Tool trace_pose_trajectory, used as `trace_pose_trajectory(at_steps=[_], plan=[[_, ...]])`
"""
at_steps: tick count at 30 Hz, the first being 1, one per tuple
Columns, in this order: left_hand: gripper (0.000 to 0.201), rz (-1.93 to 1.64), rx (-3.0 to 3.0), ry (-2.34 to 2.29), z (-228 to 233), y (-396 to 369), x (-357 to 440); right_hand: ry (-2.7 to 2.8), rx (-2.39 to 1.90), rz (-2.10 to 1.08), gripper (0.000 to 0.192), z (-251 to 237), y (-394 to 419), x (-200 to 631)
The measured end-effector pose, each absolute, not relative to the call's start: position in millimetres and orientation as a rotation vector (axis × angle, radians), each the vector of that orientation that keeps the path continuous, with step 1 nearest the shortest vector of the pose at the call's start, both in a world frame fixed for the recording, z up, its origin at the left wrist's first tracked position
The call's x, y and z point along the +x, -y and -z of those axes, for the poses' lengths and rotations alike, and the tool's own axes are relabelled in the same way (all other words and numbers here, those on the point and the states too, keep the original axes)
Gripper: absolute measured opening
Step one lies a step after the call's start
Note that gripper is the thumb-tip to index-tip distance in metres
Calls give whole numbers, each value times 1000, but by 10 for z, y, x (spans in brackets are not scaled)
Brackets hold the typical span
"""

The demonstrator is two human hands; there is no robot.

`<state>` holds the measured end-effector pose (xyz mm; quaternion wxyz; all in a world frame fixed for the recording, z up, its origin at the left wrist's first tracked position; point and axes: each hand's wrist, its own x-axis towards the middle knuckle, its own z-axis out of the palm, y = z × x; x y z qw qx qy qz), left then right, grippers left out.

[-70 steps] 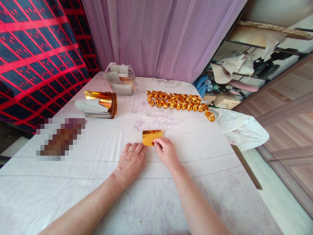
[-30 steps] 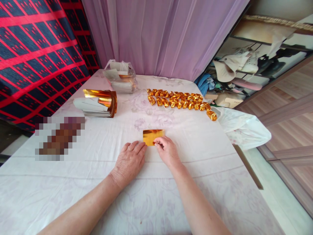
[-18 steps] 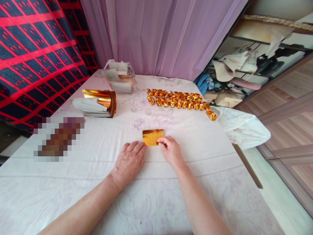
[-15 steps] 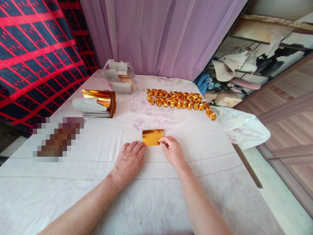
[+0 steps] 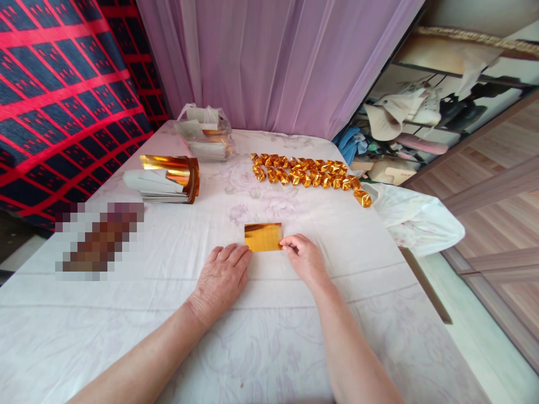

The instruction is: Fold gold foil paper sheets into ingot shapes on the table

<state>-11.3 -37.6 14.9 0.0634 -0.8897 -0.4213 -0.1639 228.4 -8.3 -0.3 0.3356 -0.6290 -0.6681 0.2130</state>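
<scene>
Gold foil sheet (image 5: 263,237) lies flat on the white tablecloth (image 5: 295,336), near the middle of the table and just beyond both hands. Its long axis runs left to right, parallel to the near edge.

Head view: the right hand (image 5: 305,258) is the one engaged, its fingertips pinched together on the sheet's near right corner. The left hand (image 5: 222,278) rests palm down on the cloth, fingers together and flat, their tips just touching the sheet's near left corner; it grips nothing.

The sheet is a small shiny rectangle, orange-gold and mirror-like.

Toward the far edge, a row of folded gold pieces (image 5: 307,174) stretches rightward. Toward the far left corner sit a stack of foil sheets (image 5: 166,179) and a clear plastic bag (image 5: 206,134).
</scene>
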Motion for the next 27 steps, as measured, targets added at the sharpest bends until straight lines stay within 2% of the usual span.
trace_pose_trajectory(at_steps=[5,12,19,27], plan=[[32,501,-2688,1268,-142,368,-104,1713,-1634,-526,19,22,94,2250],[31,479,-2739,1284,-185,315,-87,1894,-1542,-280,11,12,143,2033],[40,341,-2759,1378,-196,278,15,1972,-1635,-316,11,-33,134,2020],[37,378,-2753,1403,-167,293,1,1966,-1634,-362,13,-19,116,2041]])
